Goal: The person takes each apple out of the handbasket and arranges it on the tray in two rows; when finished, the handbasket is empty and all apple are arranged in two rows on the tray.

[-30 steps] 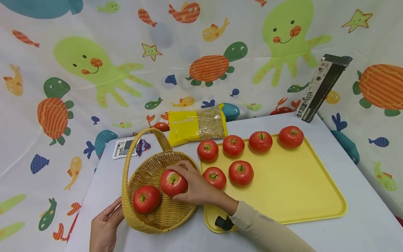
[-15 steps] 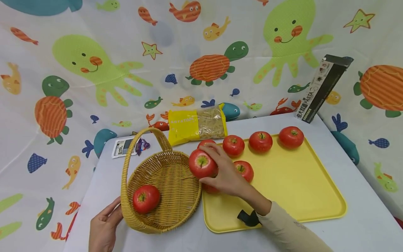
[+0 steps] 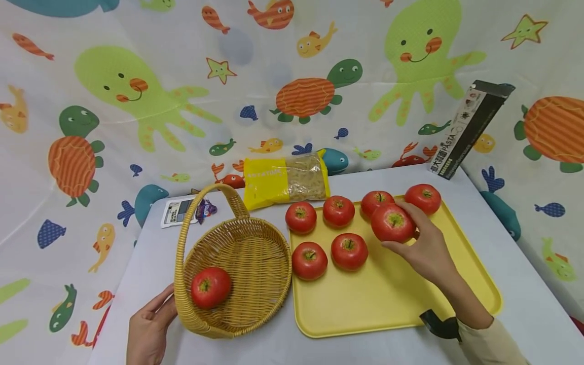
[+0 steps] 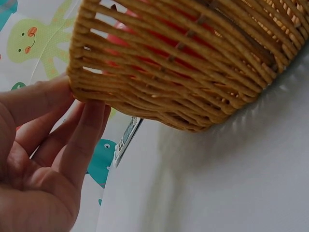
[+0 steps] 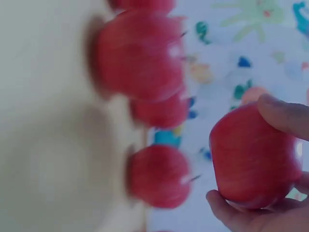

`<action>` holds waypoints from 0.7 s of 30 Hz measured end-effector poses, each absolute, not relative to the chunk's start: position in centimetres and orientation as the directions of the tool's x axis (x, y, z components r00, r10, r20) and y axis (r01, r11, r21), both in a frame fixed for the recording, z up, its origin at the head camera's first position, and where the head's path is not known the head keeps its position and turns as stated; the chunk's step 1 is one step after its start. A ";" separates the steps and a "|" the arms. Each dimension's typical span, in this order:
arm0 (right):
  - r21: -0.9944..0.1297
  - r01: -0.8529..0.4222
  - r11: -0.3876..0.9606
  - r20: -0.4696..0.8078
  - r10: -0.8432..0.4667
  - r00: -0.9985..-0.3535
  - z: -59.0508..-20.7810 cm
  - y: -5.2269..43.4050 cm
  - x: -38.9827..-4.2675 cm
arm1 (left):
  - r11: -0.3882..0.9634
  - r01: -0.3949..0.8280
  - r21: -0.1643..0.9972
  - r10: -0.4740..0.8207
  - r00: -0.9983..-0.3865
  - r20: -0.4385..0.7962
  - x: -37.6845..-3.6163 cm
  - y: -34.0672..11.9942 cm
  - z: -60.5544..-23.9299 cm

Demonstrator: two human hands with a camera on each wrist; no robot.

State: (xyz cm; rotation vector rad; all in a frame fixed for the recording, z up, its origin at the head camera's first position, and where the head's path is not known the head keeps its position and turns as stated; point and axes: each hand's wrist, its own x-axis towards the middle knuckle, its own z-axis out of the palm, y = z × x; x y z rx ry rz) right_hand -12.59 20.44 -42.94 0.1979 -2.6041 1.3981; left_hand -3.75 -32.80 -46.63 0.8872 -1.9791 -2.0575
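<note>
My right hand (image 3: 412,237) grips a red apple (image 3: 393,223) just above the back right of the yellow tray (image 3: 401,304), close to two apples (image 3: 424,197) in the back row. In the right wrist view the fingers (image 5: 285,113) curl round this apple (image 5: 253,154), and the tray's apples (image 5: 159,176) are blurred. Several more apples (image 3: 349,250) lie on the tray. One apple (image 3: 211,287) lies in the wicker basket (image 3: 255,299). My left hand (image 3: 150,324) rests with straight fingers (image 4: 87,130) against the basket's (image 4: 183,72) outer wall.
A yellow pasta bag (image 3: 286,181) lies behind the basket and tray. A black pasta box (image 3: 470,129) leans on the printed cloth at the back right. A small card (image 3: 175,213) and a purple wrapper (image 3: 206,209) lie behind the basket handle (image 3: 187,228).
My right hand has lifted one apple out of the basket and carried it right, across the tray to its back right. My left hand has stayed at the basket.
</note>
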 end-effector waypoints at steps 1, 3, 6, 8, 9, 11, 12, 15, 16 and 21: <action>-0.810 -0.169 0.562 0.190 -0.021 -0.982 -43.4 20.8 -12.5 | -0.118 -0.283 0.952 -0.495 -0.814 -0.304 -3.7 -32.8 -46.6; -0.813 -0.113 0.572 0.134 -0.005 -0.991 -44.3 21.4 -12.4 | -0.118 -0.281 0.953 -0.500 -0.812 -0.301 -3.7 -32.7 -46.6; -0.819 -0.050 0.571 0.066 0.007 -0.998 -45.5 21.7 -12.4 | -0.125 -0.282 0.951 -0.512 -0.803 -0.306 -3.8 -32.6 -46.6; -0.822 -0.021 0.569 0.031 0.008 -0.999 -46.1 21.7 -12.4 | -0.121 -0.291 0.949 -0.512 -0.801 -0.310 -3.8 -32.6 -46.6; -0.825 -0.009 0.565 0.015 0.006 -1.000 -46.4 21.7 -12.4 | -0.126 -0.296 0.947 -0.515 -0.796 -0.318 -3.9 -32.6 -46.5; -0.829 0.004 0.559 -0.007 -0.003 -1.000 -46.8 21.6 -12.3 | -0.128 -0.303 0.944 -0.518 -0.792 -0.324 -3.9 -32.6 -46.5; -0.832 0.009 0.555 -0.016 -0.008 -1.000 -47.0 21.5 -12.3 | -0.129 -0.306 0.943 -0.520 -0.789 -0.327 -3.9 -32.6 -46.4; -0.835 0.017 0.551 -0.032 -0.018 -0.999 -47.4 21.5 -12.2 | -0.136 -0.311 0.941 -0.523 -0.784 -0.335 -4.0 -32.6 -46.5; -0.833 0.018 0.552 -0.035 -0.020 -0.999 -47.6 21.4 -12.1 | -0.135 -0.311 0.941 -0.523 -0.784 -0.335 -4.0 -32.6 -46.5; -0.829 0.016 0.559 -0.035 -0.024 -0.999 -48.1 21.5 -12.1 | -0.134 -0.308 0.942 -0.520 -0.787 -0.332 -4.0 -32.6 -46.6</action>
